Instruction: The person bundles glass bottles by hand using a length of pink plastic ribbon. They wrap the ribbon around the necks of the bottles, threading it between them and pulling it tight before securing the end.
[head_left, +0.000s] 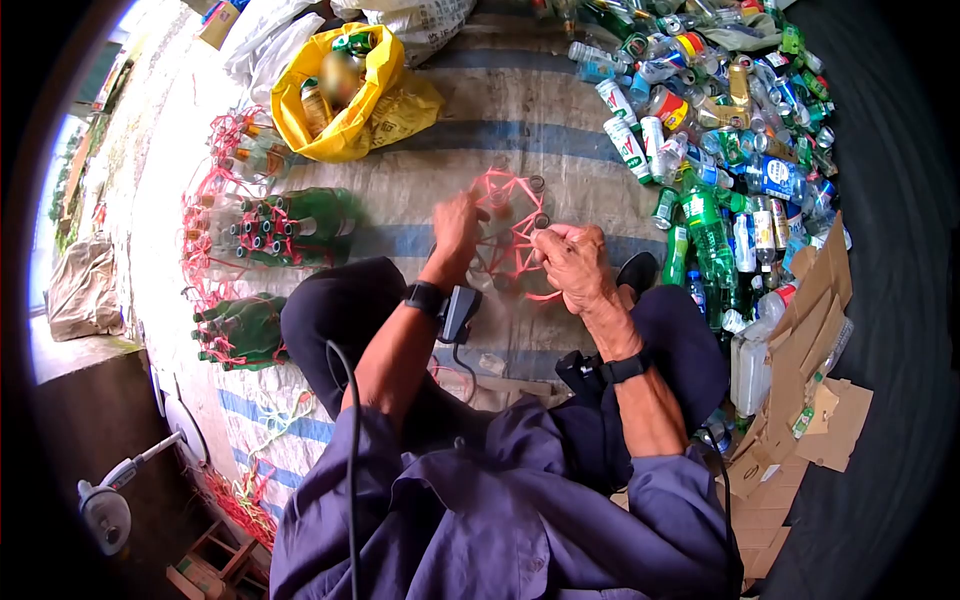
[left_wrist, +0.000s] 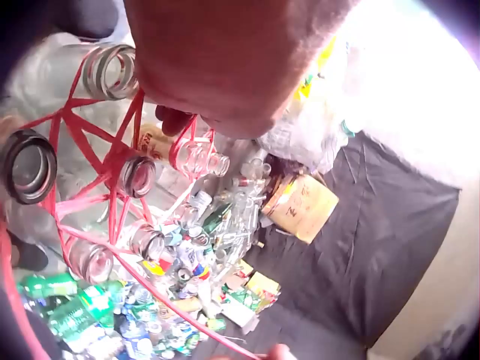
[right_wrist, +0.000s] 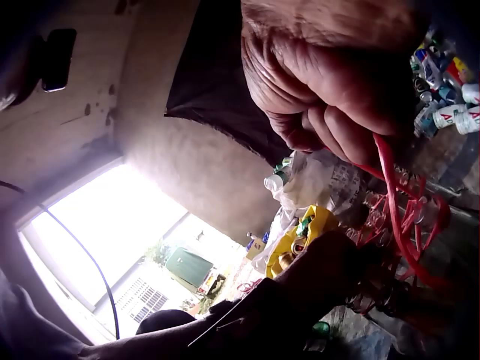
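Note:
A bundle of clear glass bottles, their necks [head_left: 541, 220] [left_wrist: 138, 177] upward, stands between the hands with red plastic string [head_left: 497, 182] [left_wrist: 82, 142] netted around the necks. My left hand [head_left: 458, 228] [left_wrist: 225, 64] is at the bundle's left side, blurred in the head view; its fingertips are mostly hidden, and whether they pinch string cannot be told. On the right, my right hand [head_left: 578, 262] [right_wrist: 337, 82] has curled fingers gripping a length of red string [right_wrist: 391, 199]. A taut strand [left_wrist: 176, 309] crosses the left wrist view from the bundle to a fingertip at the bottom edge.
Netted clear and green bottles [head_left: 318, 215] stand at the left. A yellow bag [head_left: 350, 135] with cans is at the upper left. Plastic bottles and cans [head_left: 740, 150] are heaped at the right, beside cardboard [head_left: 800, 330]. Loose string [head_left: 240, 500] lies at the lower left.

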